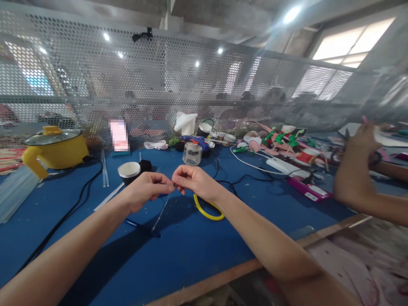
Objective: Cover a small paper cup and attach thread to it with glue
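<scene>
Above the blue table, my left hand [151, 188] and my right hand [194, 180] meet at the fingertips, both closed in a pinch. A thin, pale strand [162, 213] runs down from the fingertips towards a small dark piece [155, 233] on the table. Whatever else sits between the fingers is too small to make out. Behind my right wrist lies a curved yellow tube [208, 216], partly covered by the hand. A white-rimmed dark cup [129, 171] stands just beyond my left hand, with a black fuzzy ball [145, 165] beside it.
A glass jar [192, 154] and a blue glue gun [200, 142] are beyond my hands. At left stands a yellow electric pot [55, 148] near clear glue sticks [19, 193]. A white power strip [288, 169] and cables lie right. Another person's hand [363, 138] holds scissors there.
</scene>
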A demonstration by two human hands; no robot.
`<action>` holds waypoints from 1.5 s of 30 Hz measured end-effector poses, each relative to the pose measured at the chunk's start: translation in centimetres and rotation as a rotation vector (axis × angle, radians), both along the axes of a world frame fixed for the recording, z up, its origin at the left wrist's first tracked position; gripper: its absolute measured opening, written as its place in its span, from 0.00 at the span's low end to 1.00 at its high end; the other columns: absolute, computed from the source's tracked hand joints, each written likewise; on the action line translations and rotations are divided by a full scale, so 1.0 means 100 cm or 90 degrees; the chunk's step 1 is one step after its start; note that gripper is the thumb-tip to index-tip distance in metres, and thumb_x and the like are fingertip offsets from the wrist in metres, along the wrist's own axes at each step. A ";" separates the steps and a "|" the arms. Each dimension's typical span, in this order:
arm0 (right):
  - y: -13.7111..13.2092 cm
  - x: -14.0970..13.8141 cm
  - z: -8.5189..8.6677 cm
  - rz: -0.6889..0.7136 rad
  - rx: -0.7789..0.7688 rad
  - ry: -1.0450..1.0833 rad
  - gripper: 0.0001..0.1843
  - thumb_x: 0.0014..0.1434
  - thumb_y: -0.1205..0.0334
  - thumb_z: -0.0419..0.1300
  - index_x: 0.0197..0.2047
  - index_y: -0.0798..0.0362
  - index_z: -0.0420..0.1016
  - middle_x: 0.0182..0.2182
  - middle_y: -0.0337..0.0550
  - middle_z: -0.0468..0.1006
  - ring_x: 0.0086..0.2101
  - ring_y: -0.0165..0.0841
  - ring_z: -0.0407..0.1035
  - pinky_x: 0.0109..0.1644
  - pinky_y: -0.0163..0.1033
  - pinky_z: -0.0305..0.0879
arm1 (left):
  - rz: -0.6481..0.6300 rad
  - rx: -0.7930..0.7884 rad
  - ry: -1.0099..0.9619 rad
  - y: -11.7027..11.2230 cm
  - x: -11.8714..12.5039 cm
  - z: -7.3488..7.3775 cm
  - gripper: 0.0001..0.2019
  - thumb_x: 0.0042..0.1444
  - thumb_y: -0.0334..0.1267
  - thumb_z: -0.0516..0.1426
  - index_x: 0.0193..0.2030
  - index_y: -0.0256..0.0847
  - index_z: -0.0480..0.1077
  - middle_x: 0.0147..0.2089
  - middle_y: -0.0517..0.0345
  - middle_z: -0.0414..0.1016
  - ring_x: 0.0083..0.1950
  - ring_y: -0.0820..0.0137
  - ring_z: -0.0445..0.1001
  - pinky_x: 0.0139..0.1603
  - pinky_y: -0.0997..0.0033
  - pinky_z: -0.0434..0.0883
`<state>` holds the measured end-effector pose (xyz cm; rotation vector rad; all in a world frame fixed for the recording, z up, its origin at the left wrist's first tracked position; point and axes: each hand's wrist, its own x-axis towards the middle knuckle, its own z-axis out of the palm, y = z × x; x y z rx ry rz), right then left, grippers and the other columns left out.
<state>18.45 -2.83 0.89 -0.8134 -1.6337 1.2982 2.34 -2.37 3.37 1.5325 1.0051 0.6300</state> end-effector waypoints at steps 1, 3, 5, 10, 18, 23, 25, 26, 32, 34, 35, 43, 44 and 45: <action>0.000 0.000 0.000 -0.015 0.016 -0.017 0.14 0.47 0.52 0.59 0.26 0.55 0.64 0.18 0.33 0.64 0.21 0.23 0.59 0.24 0.32 0.58 | 0.001 0.008 0.007 0.000 0.000 0.000 0.07 0.38 0.35 0.59 0.22 0.34 0.67 0.16 0.68 0.60 0.17 0.84 0.51 0.17 0.80 0.47; 0.000 0.000 -0.001 -0.042 0.043 -0.048 0.15 0.48 0.52 0.58 0.25 0.55 0.63 0.17 0.33 0.63 0.19 0.23 0.58 0.24 0.32 0.56 | 0.010 0.031 0.024 -0.001 0.001 -0.001 0.07 0.38 0.35 0.59 0.22 0.34 0.67 0.17 0.68 0.60 0.18 0.83 0.53 0.18 0.80 0.49; 0.000 0.000 -0.001 -0.064 0.060 -0.073 0.15 0.49 0.51 0.57 0.25 0.55 0.61 0.16 0.32 0.62 0.19 0.23 0.57 0.23 0.31 0.55 | 0.023 0.057 0.034 -0.002 0.002 -0.001 0.07 0.37 0.36 0.60 0.22 0.34 0.67 0.18 0.66 0.63 0.19 0.82 0.56 0.20 0.79 0.52; -0.001 -0.001 -0.004 -0.102 0.076 -0.110 0.16 0.51 0.50 0.55 0.25 0.55 0.61 0.15 0.32 0.61 0.18 0.23 0.56 0.22 0.31 0.52 | 0.043 0.129 0.065 -0.004 0.004 -0.002 0.09 0.38 0.38 0.59 0.23 0.34 0.67 0.20 0.64 0.64 0.22 0.80 0.59 0.22 0.78 0.55; -0.002 -0.008 -0.009 -0.187 0.059 -0.093 0.18 0.50 0.48 0.56 0.23 0.54 0.60 0.13 0.31 0.60 0.15 0.22 0.54 0.19 0.30 0.50 | 0.065 0.181 0.081 -0.004 0.007 -0.007 0.07 0.39 0.36 0.56 0.23 0.34 0.66 0.18 0.65 0.61 0.21 0.80 0.56 0.21 0.78 0.53; -0.002 -0.007 -0.007 -0.171 0.048 -0.046 0.17 0.49 0.48 0.56 0.24 0.55 0.62 0.15 0.32 0.62 0.17 0.22 0.56 0.20 0.30 0.53 | 0.059 0.165 0.062 -0.003 0.007 -0.006 0.06 0.39 0.35 0.57 0.21 0.34 0.65 0.17 0.66 0.59 0.20 0.81 0.53 0.20 0.78 0.51; 0.000 -0.006 -0.006 -0.113 0.027 0.004 0.16 0.48 0.49 0.57 0.27 0.55 0.64 0.19 0.33 0.65 0.19 0.23 0.59 0.21 0.30 0.56 | 0.053 0.104 0.032 -0.002 0.006 -0.005 0.07 0.39 0.36 0.57 0.21 0.35 0.65 0.17 0.67 0.58 0.18 0.82 0.51 0.18 0.79 0.49; 0.001 -0.005 -0.005 -0.089 0.015 0.023 0.15 0.47 0.50 0.58 0.28 0.55 0.65 0.20 0.34 0.65 0.20 0.23 0.60 0.21 0.30 0.57 | 0.049 0.073 0.017 -0.001 0.005 -0.005 0.07 0.38 0.37 0.58 0.21 0.35 0.65 0.17 0.68 0.58 0.18 0.83 0.50 0.18 0.79 0.47; 0.005 -0.002 -0.009 -0.067 -0.006 0.027 0.15 0.46 0.52 0.60 0.26 0.55 0.64 0.18 0.33 0.64 0.19 0.22 0.58 0.21 0.30 0.56 | 0.040 0.019 -0.020 0.001 0.005 -0.006 0.08 0.37 0.36 0.59 0.21 0.35 0.65 0.16 0.68 0.58 0.17 0.84 0.50 0.17 0.79 0.46; 0.006 -0.002 -0.011 -0.078 0.012 0.003 0.16 0.47 0.50 0.59 0.26 0.55 0.63 0.17 0.32 0.63 0.18 0.22 0.58 0.21 0.30 0.55 | 0.041 0.038 -0.010 0.000 0.005 -0.006 0.08 0.37 0.36 0.59 0.21 0.35 0.65 0.16 0.68 0.59 0.17 0.84 0.51 0.17 0.79 0.47; 0.006 -0.002 -0.012 -0.086 0.024 -0.010 0.16 0.48 0.50 0.58 0.25 0.55 0.62 0.16 0.32 0.63 0.18 0.22 0.57 0.21 0.30 0.55 | 0.041 0.051 -0.003 -0.001 0.006 -0.005 0.08 0.37 0.36 0.59 0.21 0.35 0.65 0.16 0.67 0.59 0.17 0.83 0.51 0.17 0.79 0.47; 0.002 -0.008 -0.013 -0.153 0.025 -0.018 0.18 0.48 0.47 0.57 0.23 0.54 0.60 0.13 0.30 0.59 0.15 0.22 0.54 0.19 0.30 0.50 | 0.054 0.137 0.030 -0.004 0.008 -0.006 0.08 0.39 0.37 0.58 0.21 0.34 0.65 0.17 0.67 0.59 0.19 0.82 0.53 0.19 0.79 0.50; 0.002 -0.009 -0.013 -0.144 0.014 0.002 0.18 0.48 0.47 0.57 0.24 0.54 0.60 0.14 0.30 0.60 0.16 0.22 0.55 0.19 0.30 0.51 | 0.047 0.131 0.030 -0.004 0.007 -0.005 0.08 0.39 0.37 0.58 0.21 0.34 0.65 0.17 0.67 0.59 0.19 0.82 0.53 0.18 0.79 0.50; 0.002 -0.009 -0.012 -0.126 0.002 0.024 0.18 0.47 0.47 0.57 0.25 0.54 0.61 0.15 0.30 0.61 0.16 0.22 0.56 0.19 0.30 0.52 | 0.039 0.119 0.026 -0.004 0.007 -0.005 0.08 0.39 0.37 0.58 0.21 0.34 0.66 0.17 0.67 0.59 0.19 0.82 0.53 0.18 0.79 0.49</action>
